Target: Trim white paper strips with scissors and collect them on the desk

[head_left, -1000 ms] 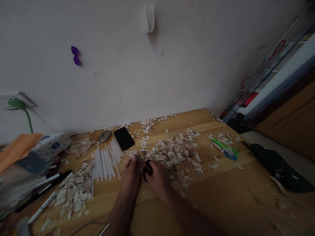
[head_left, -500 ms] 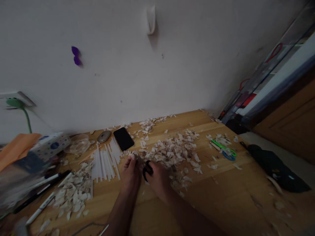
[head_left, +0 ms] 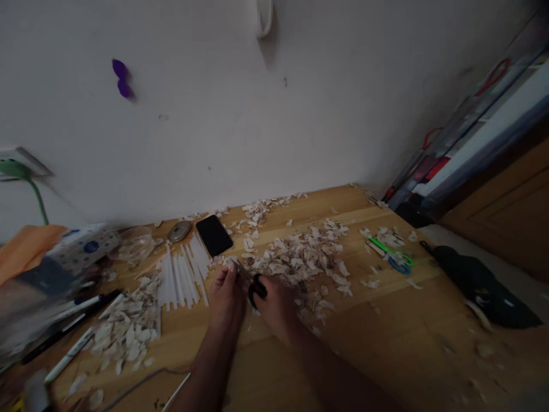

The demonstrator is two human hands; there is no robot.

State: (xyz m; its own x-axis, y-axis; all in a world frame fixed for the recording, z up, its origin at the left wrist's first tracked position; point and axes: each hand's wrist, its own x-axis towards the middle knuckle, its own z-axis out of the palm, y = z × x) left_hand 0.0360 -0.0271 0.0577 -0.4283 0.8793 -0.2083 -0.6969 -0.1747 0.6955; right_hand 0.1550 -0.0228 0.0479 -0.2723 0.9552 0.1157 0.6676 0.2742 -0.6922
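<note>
Wall (head_left: 206, 97) and tabletop (head_left: 394, 326) have shifted upward in view since half a second ago, the white hook (head_left: 265, 20) now cut by the top edge, while the hands' pose looks nearly unchanged. At far left, a green plug (head_left: 15, 168) sits in the wall socket, above an orange sheet (head_left: 32, 252) and a spotted box (head_left: 83, 252). Next come a white marker (head_left: 68, 356), a heap of pale flakes (head_left: 128, 335), a row of white strips (head_left: 180, 280), an oval metallic object (head_left: 179, 230) and a black phone (head_left: 214, 236). Near the table's middle, the left hand (head_left: 226, 294) pinches a small pale piece (head_left: 232, 264) between thumb and fingers. Just beside it, the black scissors (head_left: 258, 281) point toward that piece, their handles gripped by the right hand (head_left: 277, 303); whether the blades are parted cannot be told. Beyond both hands spreads a larger scatter of pale pieces (head_left: 295, 260). Farther right lie green-and-blue scissors (head_left: 381, 246), then a dark bundle (head_left: 484, 286).
</note>
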